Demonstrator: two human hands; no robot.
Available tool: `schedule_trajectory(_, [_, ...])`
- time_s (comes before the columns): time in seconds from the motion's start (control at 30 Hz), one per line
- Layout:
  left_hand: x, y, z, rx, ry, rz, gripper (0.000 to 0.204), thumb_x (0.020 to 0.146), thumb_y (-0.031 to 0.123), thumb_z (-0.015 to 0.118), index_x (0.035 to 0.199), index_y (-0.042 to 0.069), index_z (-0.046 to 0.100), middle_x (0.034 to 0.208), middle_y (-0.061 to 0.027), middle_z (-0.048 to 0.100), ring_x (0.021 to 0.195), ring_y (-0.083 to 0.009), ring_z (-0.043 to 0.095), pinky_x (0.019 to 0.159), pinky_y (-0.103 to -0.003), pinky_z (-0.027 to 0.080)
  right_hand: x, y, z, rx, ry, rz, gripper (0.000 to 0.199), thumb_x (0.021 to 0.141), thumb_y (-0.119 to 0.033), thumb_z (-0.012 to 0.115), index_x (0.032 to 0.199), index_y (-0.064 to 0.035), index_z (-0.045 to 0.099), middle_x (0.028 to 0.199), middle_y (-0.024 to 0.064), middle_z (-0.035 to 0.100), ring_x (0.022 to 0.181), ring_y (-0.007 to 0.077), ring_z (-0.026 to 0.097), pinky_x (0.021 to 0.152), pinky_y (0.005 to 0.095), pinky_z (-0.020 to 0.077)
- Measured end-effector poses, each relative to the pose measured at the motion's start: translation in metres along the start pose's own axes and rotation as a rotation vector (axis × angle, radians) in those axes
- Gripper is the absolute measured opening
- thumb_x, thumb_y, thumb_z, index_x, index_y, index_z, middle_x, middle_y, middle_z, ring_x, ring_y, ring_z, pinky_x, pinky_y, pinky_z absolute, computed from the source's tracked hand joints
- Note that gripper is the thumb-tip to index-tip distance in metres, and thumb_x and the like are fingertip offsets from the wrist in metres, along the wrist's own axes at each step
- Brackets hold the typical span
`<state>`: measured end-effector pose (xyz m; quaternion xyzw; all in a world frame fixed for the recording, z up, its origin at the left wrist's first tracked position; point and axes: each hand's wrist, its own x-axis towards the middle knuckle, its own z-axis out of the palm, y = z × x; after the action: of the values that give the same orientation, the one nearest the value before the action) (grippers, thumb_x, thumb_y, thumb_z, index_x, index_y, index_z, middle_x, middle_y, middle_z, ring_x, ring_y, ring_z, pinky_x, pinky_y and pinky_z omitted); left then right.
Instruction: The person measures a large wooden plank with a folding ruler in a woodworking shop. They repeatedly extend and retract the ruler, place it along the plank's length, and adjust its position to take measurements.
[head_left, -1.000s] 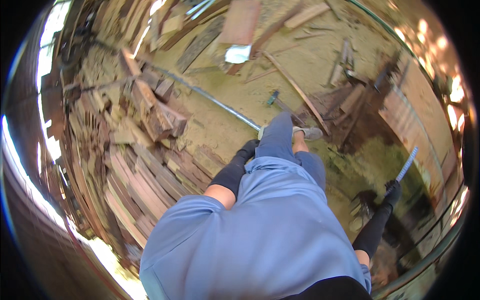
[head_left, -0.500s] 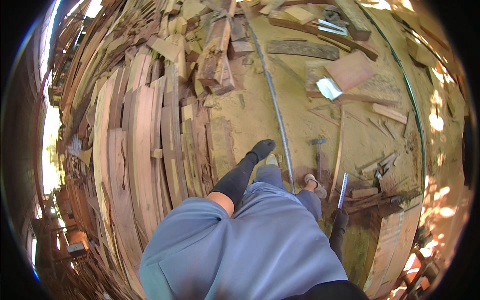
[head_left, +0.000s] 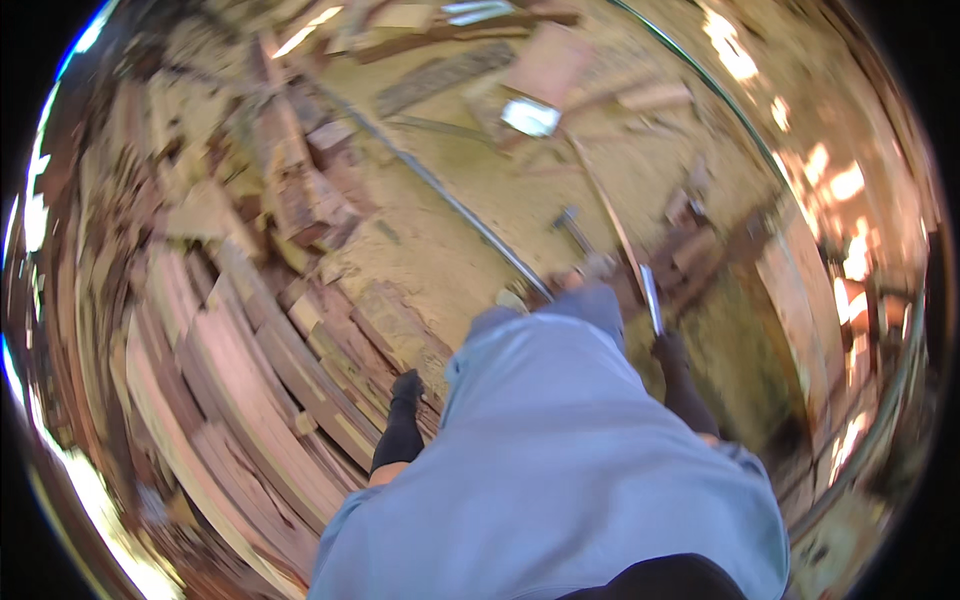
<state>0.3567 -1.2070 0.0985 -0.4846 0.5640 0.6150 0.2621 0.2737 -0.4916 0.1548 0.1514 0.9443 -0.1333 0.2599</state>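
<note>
Head view: gloved hands above a timber yard floor

Right hand [head_left: 668, 347], black-gloved, fingers closed around a thin metal blade [head_left: 651, 297], apparently a flat bar. Left hand [head_left: 406, 387] hangs beside stacked planks [head_left: 240, 380]; blur hides its finger spread. A hammer [head_left: 572, 226] lies on the sawdust.

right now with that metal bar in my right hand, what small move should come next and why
Probably steady your footing first. The right hand grips a flat metal bar pointing ahead, the left hand hangs free over the stacked planks, and a hammer and scraps lie on the ground by your feet.
</note>
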Motion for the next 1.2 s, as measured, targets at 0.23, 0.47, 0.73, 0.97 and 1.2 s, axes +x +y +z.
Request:
schedule_trajectory(0.23, [-0.041, 0.063, 0.038, 0.619, -0.052, 0.299, 0.016, 0.087, 0.021, 0.056, 0.079, 0.008, 0.058, 0.063, -0.0032, 0.053, 0.053, -0.0171, 0.052, 0.049, -0.034, 0.042, -0.031, -0.045, 0.031, 1.175, -0.008, 0.586, 0.018, 0.086, -0.015, 0.057, 0.091, -0.0002, 0.065, 0.064, 0.0083, 0.061, 0.05, 0.0192, 0.06, 0.048, 0.0344, 0.0497])
schedule_trajectory(0.47, [0.063, 0.152, 0.083, 0.757, -0.259, 0.776, 0.018, 0.094, 0.022, 0.055, 0.095, 0.006, 0.061, 0.073, -0.0006, 0.058, 0.06, -0.0143, 0.054, 0.054, -0.03, 0.044, -0.015, -0.081, 0.056, 1.153, -0.004, 0.625, 0.023, 0.085, -0.016, 0.058, 0.1, 0.0001, 0.066, 0.071, 0.0107, 0.066, 0.055, 0.0201, 0.064, 0.051, 0.035, 0.0522])
schedule_trajectory(0.73, [0.08, 0.305, 0.194, 0.261, -0.223, 0.209, 0.022, 0.091, 0.026, 0.061, 0.099, 0.007, 0.062, 0.076, -0.0039, 0.06, 0.059, -0.0142, 0.055, 0.056, -0.028, 0.047, 0.027, -0.05, -0.009, 1.125, 0.08, 0.706, 0.023, 0.086, -0.016, 0.057, 0.1, 0.0002, 0.063, 0.073, 0.0112, 0.064, 0.059, 0.0217, 0.065, 0.056, 0.0352, 0.0554])
schedule_trajectory(0.97, [0.095, 0.358, 0.36, 0.546, -0.366, 0.154, 0.013, 0.091, 0.018, 0.054, 0.085, 0.009, 0.06, 0.069, -0.0004, 0.052, 0.056, -0.0105, 0.047, 0.051, -0.026, 0.04, 0.051, 0.009, -0.098, 1.51, 0.566, 0.77, 0.025, 0.087, -0.009, 0.049, 0.108, 0.0021, 0.058, 0.078, 0.0117, 0.063, 0.059, 0.0194, 0.064, 0.054, 0.032, 0.0562])
schedule_trajectory(1.2, [0.144, 0.401, 0.52, 1.159, -0.776, 0.679, 0.022, 0.092, 0.025, 0.052, 0.08, 0.008, 0.058, 0.07, -0.0002, 0.05, 0.057, -0.01, 0.047, 0.054, -0.026, 0.041, 0.029, 0.013, -0.056, 1.198, 0.382, 1.036, 0.023, 0.079, -0.008, 0.056, 0.1, -0.0004, 0.059, 0.074, 0.015, 0.063, 0.064, 0.0243, 0.065, 0.057, 0.0378, 0.0532])
